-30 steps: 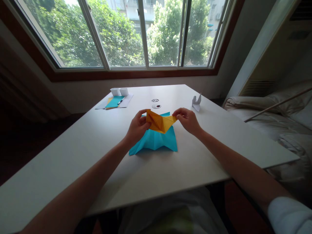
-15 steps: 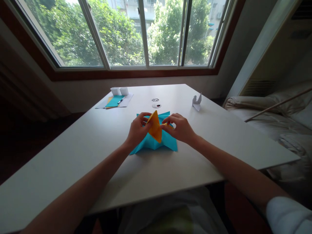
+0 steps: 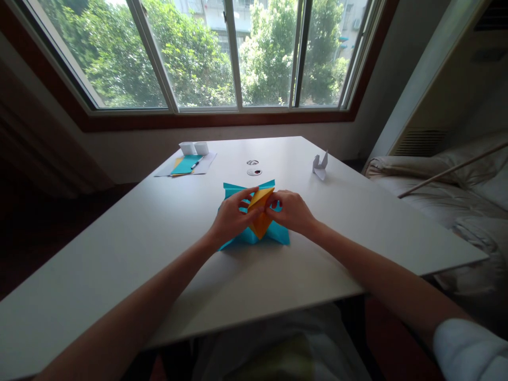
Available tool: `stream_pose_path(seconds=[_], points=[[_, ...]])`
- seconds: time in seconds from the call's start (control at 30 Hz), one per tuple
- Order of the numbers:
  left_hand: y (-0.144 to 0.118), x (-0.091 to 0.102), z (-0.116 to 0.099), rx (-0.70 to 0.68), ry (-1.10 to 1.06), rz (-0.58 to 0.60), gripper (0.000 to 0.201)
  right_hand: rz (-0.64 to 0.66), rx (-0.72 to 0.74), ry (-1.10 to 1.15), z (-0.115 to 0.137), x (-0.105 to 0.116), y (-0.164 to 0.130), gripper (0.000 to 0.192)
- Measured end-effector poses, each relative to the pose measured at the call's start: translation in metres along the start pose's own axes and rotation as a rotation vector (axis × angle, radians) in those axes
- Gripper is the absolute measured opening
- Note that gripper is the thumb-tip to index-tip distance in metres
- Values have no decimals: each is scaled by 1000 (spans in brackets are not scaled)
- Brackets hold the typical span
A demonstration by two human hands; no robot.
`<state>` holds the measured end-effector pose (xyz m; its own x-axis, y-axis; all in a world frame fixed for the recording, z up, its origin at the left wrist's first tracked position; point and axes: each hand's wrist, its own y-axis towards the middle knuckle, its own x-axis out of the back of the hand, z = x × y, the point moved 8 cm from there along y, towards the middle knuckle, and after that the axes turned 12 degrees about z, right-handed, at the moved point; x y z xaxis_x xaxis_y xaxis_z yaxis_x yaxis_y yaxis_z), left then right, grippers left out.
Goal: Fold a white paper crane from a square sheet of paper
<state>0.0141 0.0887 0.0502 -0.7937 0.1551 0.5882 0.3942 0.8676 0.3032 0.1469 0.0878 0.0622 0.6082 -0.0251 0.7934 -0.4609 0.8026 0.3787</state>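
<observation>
A folded orange paper piece (image 3: 261,211) is pinched between both hands above the middle of the white table (image 3: 159,254). My left hand (image 3: 232,218) grips its left side and my right hand (image 3: 291,211) grips its right side, with the fingertips close together. Under the hands a creased blue paper (image 3: 243,191) lies flat on the table, partly hidden by them.
A white origami figure (image 3: 319,165) stands at the back right of the table. At the back left lie sheets of paper (image 3: 186,165) with a pen and two small white paper boxes (image 3: 194,148). Two small round items (image 3: 254,171) sit behind the blue paper. A bed is at the right.
Both hands have drawn together, collapsing the spread-out orange paper into a narrow folded shape, and lowered it closer to the blue paper.
</observation>
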Motion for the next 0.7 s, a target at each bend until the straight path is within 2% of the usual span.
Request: stream_pose_path(seconds=[0.1,0.23,0.37,0.53,0.7], points=[[0,-3,-4,-47,49,53,58,10,5,49,-3,1,1,9],[1,1,-3,-55,159,43,58,41,37,160,-4,2,3,11],[1,3,-5,-72,307,32,59,101,-36,383,-13,-2,6,13],[0,7,-8,-89,415,14,61,260,-154,766,-24,-15,9,18],[-2,16,-7,-36,486,-67,58,557,-218,781,-24,-31,2,27]])
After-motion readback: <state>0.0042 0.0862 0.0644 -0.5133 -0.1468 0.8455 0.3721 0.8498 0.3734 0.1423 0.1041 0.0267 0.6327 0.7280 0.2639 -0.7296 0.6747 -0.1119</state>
